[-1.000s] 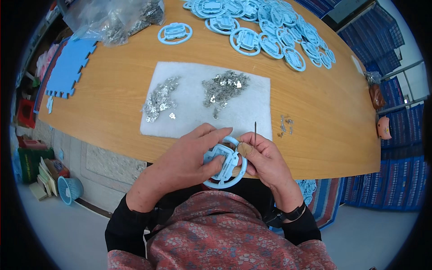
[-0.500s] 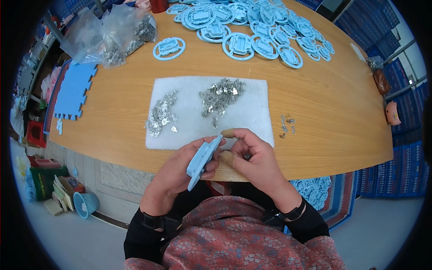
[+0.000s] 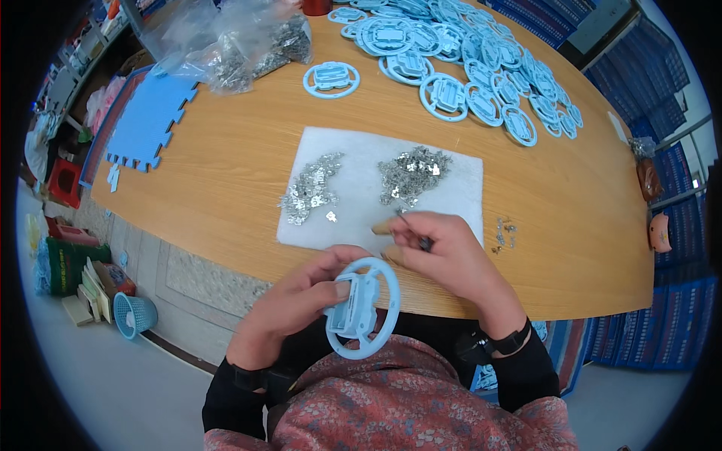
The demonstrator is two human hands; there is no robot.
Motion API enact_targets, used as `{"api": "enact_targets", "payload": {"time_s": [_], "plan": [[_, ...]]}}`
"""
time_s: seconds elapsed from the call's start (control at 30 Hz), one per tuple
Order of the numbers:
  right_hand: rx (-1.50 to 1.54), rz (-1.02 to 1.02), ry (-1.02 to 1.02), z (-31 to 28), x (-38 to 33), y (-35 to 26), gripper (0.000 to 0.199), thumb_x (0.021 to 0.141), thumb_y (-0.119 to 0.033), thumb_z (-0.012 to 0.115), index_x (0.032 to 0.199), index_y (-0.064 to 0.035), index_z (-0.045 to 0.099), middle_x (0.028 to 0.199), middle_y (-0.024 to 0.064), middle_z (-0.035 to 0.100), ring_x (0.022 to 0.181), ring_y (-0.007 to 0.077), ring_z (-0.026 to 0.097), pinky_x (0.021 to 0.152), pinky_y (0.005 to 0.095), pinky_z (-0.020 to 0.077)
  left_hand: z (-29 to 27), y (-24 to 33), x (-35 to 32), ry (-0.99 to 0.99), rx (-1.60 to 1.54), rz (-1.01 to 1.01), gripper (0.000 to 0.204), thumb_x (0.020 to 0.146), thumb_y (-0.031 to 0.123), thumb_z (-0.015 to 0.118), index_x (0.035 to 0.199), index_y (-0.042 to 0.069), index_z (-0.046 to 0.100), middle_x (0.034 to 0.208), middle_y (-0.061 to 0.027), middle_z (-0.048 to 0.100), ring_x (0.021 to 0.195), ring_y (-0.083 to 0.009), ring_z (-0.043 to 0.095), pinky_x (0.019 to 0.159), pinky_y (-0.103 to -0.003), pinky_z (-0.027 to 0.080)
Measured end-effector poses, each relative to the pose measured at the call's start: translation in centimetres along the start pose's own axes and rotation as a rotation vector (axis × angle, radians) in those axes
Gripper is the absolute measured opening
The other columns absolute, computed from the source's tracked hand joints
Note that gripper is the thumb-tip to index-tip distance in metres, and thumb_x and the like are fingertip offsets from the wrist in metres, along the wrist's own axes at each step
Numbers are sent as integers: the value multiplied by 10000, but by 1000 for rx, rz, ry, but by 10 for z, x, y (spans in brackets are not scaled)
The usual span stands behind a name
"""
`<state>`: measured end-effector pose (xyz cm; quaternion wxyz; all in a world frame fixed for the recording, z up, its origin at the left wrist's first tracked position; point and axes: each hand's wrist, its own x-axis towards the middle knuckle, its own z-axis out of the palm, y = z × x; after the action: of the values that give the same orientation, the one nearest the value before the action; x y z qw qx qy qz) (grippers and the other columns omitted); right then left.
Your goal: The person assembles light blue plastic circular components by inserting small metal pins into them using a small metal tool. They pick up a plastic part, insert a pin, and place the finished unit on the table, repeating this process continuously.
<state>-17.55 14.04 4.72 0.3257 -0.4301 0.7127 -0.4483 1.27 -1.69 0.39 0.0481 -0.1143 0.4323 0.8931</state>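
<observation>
My left hand (image 3: 304, 297) grips a light blue plastic ring part (image 3: 362, 308), shaped like a small toy steering wheel, by its boxy centre. The part is tilted, with its recessed middle turned up to view. Close by on the right, my right hand (image 3: 436, 244) is closed on a thin dark tool (image 3: 426, 243); its exact kind is hard to make out. Tan covers sit on that hand's thumb and index fingertips. Just beyond the hands lies a white foam mat (image 3: 361, 150), bearing a left pile of small metal pieces (image 3: 312, 192) and a right pile of metal pieces (image 3: 414, 174).
Many light blue ring parts (image 3: 447, 98) are heaped at the far side of the wooden table (image 3: 233, 173). Plastic bags of metal pieces (image 3: 241, 60) stand far left, near a blue foam tile (image 3: 150, 120). A few tiny pieces (image 3: 505, 233) lie right of the mat.
The blue part has turned from edge-on to showing its open middle and sits lower. My right hand has drawn away from it toward the mat. The whole view has shifted.
</observation>
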Motion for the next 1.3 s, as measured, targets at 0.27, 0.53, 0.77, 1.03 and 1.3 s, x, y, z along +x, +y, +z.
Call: {"api": "enact_targets", "payload": {"time_s": [0.27,0.53,0.77,1.03,1.3], "plan": [[-609,-218,-20,44,62,-5,263,854,-74,659,1114,-75,694,951,153,670,890,375,658,776,457,527,-3,18,-31,223,250,33,445,971,75,655,1383,36,491,1114,-30,660,1071,-74,599,933,-263,498],[-280,-191,-52,27,51,-8,185,842,-77,666,1020,-28,679,873,97,642,751,251,633,682,346,503,-6,16,-16,409,321,129,289,1065,269,530,1188,30,637,994,23,631,877,-51,558,762,-205,465],[-76,-192,34,17,19,-6,203,821,-2,650,1023,2,666,802,23,581,711,102,523,651,255,442,4,16,11,211,172,79,250,1068,251,537,1117,31,644,953,50,621,838,-22,553,718,-218,475],[258,152,96,7,-2,7,123,864,-31,668,980,10,677,820,-38,597,719,24,479,646,212,414,23,15,32,279,766,300,220,1028,197,559,1079,-13,602,788,-115,658,734,-151,639,654,-318,502],[-143,-120,131,10,-20,15,138,848,-42,716,974,2,679,785,26,594,641,74,518,591,236,428,10,-1,49,357,1018,341,199,998,115,519,1091,-14,639,808,-139,673,744,-205,646,680,-355,510]]}}
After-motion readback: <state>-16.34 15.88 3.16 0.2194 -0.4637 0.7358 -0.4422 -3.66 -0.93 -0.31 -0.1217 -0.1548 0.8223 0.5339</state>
